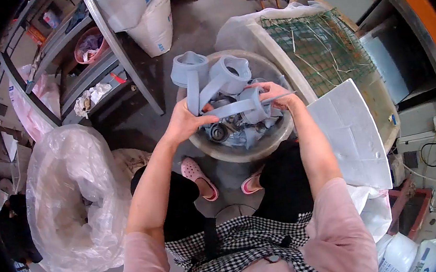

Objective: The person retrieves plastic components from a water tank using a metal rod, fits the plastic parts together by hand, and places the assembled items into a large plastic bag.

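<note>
Over a round tub (225, 155), my left hand (182, 122) is closed around the flat strips of light grey plastic parts with ring-shaped ends. One ring (189, 61) stands above that hand, and a second ring (234, 71) lies to its right. My right hand (275, 95) is closed on a third grey plastic ring (256, 107), whose strip runs left to my left hand. Inside the tub, grey plastic scraps (252, 135) and a dark coiled piece (218, 132) lie below the parts. Where the strips join the rings is partly hidden by my fingers.
A large clear plastic bag (72, 202) stands open at left, near a metal shelf rack (121, 56). White sacks (152, 29) are behind it. To the right are a trough with green netting (319, 47) and a white foam board (351, 133). My feet straddle the tub's near side.
</note>
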Demonstrator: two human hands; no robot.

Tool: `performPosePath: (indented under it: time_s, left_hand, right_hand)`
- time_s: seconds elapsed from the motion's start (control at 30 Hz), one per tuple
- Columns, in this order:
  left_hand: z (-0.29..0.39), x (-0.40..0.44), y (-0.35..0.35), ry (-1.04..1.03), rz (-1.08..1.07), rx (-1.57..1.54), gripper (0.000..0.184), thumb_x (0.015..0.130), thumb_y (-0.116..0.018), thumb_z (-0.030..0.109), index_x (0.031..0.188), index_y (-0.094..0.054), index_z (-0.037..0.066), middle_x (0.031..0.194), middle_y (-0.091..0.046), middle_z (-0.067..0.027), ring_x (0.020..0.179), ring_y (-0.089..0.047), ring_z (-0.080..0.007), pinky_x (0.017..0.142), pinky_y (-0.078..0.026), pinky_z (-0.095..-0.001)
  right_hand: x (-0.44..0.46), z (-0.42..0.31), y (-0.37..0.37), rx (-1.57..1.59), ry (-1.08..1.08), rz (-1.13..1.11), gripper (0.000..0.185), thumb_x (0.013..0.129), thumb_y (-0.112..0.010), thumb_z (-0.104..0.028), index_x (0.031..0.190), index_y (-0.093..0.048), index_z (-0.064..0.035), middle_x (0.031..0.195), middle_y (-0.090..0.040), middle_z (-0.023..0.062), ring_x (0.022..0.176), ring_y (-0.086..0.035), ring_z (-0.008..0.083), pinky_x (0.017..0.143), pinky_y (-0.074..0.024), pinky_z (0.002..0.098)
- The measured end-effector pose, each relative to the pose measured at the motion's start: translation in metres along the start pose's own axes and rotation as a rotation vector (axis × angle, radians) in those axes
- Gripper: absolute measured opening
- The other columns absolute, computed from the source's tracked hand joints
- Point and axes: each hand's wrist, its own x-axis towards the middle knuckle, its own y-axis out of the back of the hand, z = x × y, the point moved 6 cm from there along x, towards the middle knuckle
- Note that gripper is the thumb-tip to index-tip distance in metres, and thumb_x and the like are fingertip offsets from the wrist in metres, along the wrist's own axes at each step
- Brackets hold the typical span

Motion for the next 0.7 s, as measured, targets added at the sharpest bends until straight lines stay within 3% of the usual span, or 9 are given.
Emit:
performPosePath:
  time_s: [0.07, 0.17, 0.27, 0.47, 0.57, 0.6, 0.67, 0.7]
  left_hand:
    - [-0.004, 0.0, -0.004, 0.078, -0.055, -0.031, 0.03, 0.059, -0.082, 0.008, 0.08, -0.062, 0.001, 0.076, -0.062, -0.0016, 0.07, -0.055, -0.0096, 0.067, -0.045, -0.0266]
    - [-0.005, 0.002, -0.003, 0.094, -0.062, -0.018, 0.03, 0.057, -0.083, 0.007, 0.079, -0.062, 0.002, 0.076, -0.062, -0.0009, 0.071, -0.055, -0.0094, 0.068, -0.045, -0.0266]
    - [0.001, 0.002, -0.003, 0.015, -0.082, 0.104, 0.03, 0.056, -0.083, 0.007, 0.078, -0.062, 0.003, 0.076, -0.062, -0.0003, 0.072, -0.054, -0.0092, 0.068, -0.044, -0.0265]
    - [0.007, -0.004, -0.006, -0.036, -0.159, 0.156, 0.03, 0.056, -0.083, 0.007, 0.078, -0.062, 0.003, 0.076, -0.061, 0.0006, 0.071, -0.054, -0.0094, 0.067, -0.044, -0.0257]
    - [-0.007, -0.006, -0.001, 0.051, -0.088, 0.05, 0.031, 0.059, -0.082, 0.009, 0.081, -0.062, 0.002, 0.076, -0.059, 0.0008, 0.071, -0.052, -0.0095, 0.067, -0.043, -0.0257]
    - [-0.008, -0.005, 0.002, 0.047, -0.094, 0.052, 0.031, 0.059, -0.082, 0.009, 0.081, -0.062, 0.002, 0.076, -0.059, 0.0008, 0.071, -0.052, -0.0095, 0.067, -0.043, -0.0257]
    - [-0.008, -0.002, 0.011, 0.055, -0.064, -0.013, 0.031, 0.062, -0.081, 0.012, 0.083, -0.06, 0.002, 0.075, -0.057, 0.0011, 0.07, -0.051, -0.0095, 0.065, -0.042, -0.0258]
    - [-0.007, -0.001, 0.012, 0.013, -0.028, -0.014, 0.032, 0.063, -0.081, 0.014, 0.083, -0.06, 0.002, 0.075, -0.055, 0.0013, 0.069, -0.05, -0.0096, 0.063, -0.041, -0.0253]
  right_hand:
    - [-0.006, -0.011, -0.008, -0.057, -0.031, -0.003, 0.061, 0.069, -0.068, -0.004, 0.126, -0.047, -0.0032, 0.106, -0.06, 0.0059, 0.096, -0.056, 0.014, 0.087, -0.0432, 0.0262]
    - [-0.012, -0.012, -0.012, -0.071, -0.053, -0.014, 0.066, 0.061, -0.063, -0.002, 0.126, -0.046, 0.0005, 0.112, -0.057, 0.009, 0.098, -0.056, 0.0151, 0.088, -0.0436, 0.0267]
    - [-0.004, -0.003, -0.012, -0.119, -0.024, -0.067, 0.068, 0.059, -0.061, 0.0, 0.126, -0.045, 0.003, 0.112, -0.057, 0.0097, 0.1, -0.054, 0.015, 0.091, -0.0415, 0.0269]
    - [-0.006, -0.008, -0.011, -0.319, 0.077, -0.003, 0.061, 0.061, -0.064, -0.008, 0.119, -0.051, 0.0049, 0.11, -0.058, 0.0077, 0.1, -0.053, 0.015, 0.094, -0.0371, 0.0284]
    - [-0.009, 0.0, -0.01, -0.03, 0.021, -0.042, 0.045, 0.073, -0.065, -0.009, 0.115, -0.055, 0.001, 0.104, -0.061, 0.0052, 0.093, -0.056, 0.0119, 0.083, -0.0438, 0.0249]
    - [-0.012, 0.001, -0.005, -0.029, 0.025, -0.036, 0.045, 0.073, -0.065, -0.009, 0.115, -0.055, 0.001, 0.104, -0.061, 0.0052, 0.093, -0.056, 0.0119, 0.083, -0.0438, 0.0249]
    - [-0.017, 0.004, 0.002, 0.381, -0.045, -0.033, 0.041, 0.075, -0.063, -0.01, 0.115, -0.056, -0.0005, 0.102, -0.061, 0.0048, 0.091, -0.057, 0.0099, 0.077, -0.0454, 0.024]
    - [-0.02, 0.003, 0.004, 0.312, 0.013, -0.035, 0.042, 0.075, -0.064, -0.015, 0.115, -0.057, -0.0042, 0.1, -0.062, 0.0034, 0.089, -0.057, 0.0089, 0.074, -0.0464, 0.0241]
